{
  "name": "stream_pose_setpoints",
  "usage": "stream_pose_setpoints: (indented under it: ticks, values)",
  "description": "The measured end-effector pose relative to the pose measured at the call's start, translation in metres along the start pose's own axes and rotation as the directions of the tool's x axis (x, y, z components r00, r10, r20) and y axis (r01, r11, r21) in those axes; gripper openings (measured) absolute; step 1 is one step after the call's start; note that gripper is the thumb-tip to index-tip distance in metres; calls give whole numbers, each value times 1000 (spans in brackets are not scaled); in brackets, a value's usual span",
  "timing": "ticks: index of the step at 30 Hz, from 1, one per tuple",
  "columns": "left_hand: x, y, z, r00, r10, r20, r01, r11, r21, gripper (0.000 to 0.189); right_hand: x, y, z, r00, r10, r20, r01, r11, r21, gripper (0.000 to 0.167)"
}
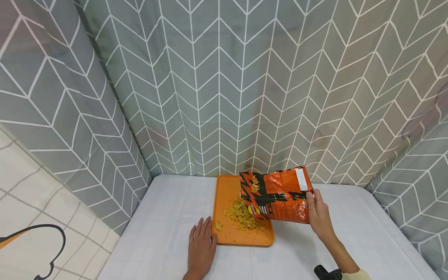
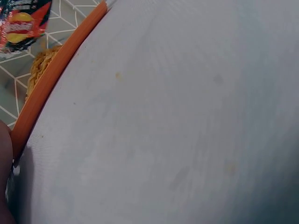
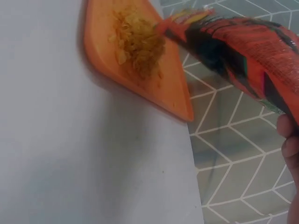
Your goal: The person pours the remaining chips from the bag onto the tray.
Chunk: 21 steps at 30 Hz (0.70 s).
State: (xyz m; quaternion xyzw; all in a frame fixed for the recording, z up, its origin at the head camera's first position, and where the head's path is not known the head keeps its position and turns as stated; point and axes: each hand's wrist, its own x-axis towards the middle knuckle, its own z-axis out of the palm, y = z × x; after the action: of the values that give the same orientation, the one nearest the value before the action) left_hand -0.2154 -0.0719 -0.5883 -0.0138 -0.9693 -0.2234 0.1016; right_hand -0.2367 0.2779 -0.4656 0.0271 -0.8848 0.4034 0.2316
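Note:
My right hand (image 1: 320, 216) grips the closed end of an orange and black snack bag (image 1: 280, 194), fingers and thumb pinching its lower right corner. The bag slants over an orange tray (image 1: 227, 186), its mouth down toward a heap of yellow snack pieces (image 1: 244, 216). In the right wrist view the bag's end (image 3: 187, 18) hangs just above the heap. My left hand (image 1: 202, 247) lies flat on the table with straight fingers, its fingertips and thumb along the tray's left edge.
A white cloth covers the table (image 1: 168, 210). Behind it hangs a grey curtain (image 1: 206, 97) with white chevron lines. A few loose pieces (image 1: 218, 226) lie left of the heap on the tray. At the lower left a dark curved cord (image 1: 63, 237) shows against a tiled surface.

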Motion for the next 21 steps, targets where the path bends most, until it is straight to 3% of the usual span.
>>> stream_pose_setpoints:
  ticks: [6,12,18,21]
  values:
    - [0,0,-1,1000,-2,2,2,1000,1,50,2,-1,-2,990,133,-45,-127,984,123,41]
    - [0,1,-2,1000,2,-2,-2,1000,-12,50,-1,2,0,996,83,-19,-82,996,36,38]
    - [1,2,-1,1000,3,-14,-3,1000,-15,49,0,-2,-1,984,163,-76,-153,980,124,43]
    - [1,2,-2,1000,-4,-5,4,1000,-8,50,-1,-1,0,987,136,-84,-127,986,104,40]
